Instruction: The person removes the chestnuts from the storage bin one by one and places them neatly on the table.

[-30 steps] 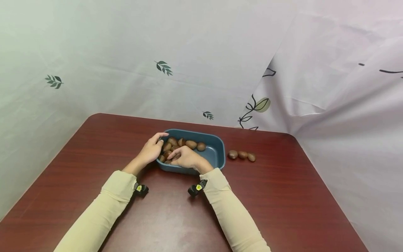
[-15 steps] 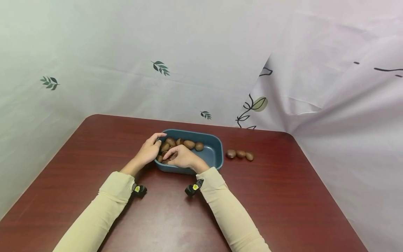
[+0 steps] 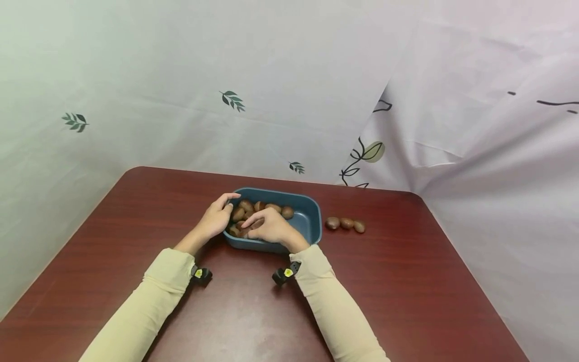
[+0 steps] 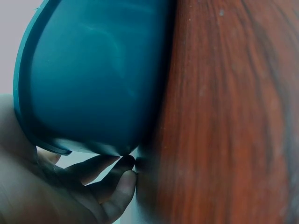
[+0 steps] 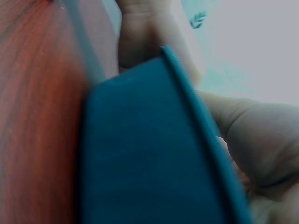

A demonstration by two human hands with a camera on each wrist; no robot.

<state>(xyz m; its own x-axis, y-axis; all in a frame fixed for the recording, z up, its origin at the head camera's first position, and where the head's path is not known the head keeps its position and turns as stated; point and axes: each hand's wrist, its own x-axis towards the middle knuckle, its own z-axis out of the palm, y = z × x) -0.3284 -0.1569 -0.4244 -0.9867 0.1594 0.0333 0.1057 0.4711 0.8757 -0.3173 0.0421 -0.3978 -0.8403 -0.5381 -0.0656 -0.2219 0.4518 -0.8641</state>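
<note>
A pale fabric backdrop [image 3: 181, 65] with a leaf print rises behind the reddish-brown wood-grain table [image 3: 407, 281]. Two cream sleeves [image 3: 140, 301] reach forward over it. Between the hands sits a blue rectangular box [image 3: 300, 221] with rounded corners, its base on the tabletop.

The left hand [image 3: 214, 218] grips the box's left end, thumb over the rim and other fingers against the outside (the left wrist view shows several tucked low there). The right hand [image 3: 273, 226] dips over the near wall into the box's left half, thumb and forefinger bent with a narrow gap between them; whether they pinch anything I cannot tell, since the hand hides much of that corner. A small black camera [image 3: 202, 275] is worn at each wrist.

Smallest are the brown chestnut-like nuts [image 3: 287, 212]. Most lie in the box, crowded toward its left end, with bare floor at its right. Three more lie on the table just beyond the right end, in a short row: a larger dark nut [image 3: 332, 223], a middle nut [image 3: 347, 223], a smaller nut [image 3: 359, 226].

I judge the sorting unfinished: three nuts lie outside, the larger share inside; which way they are being moved is unclear.
</note>
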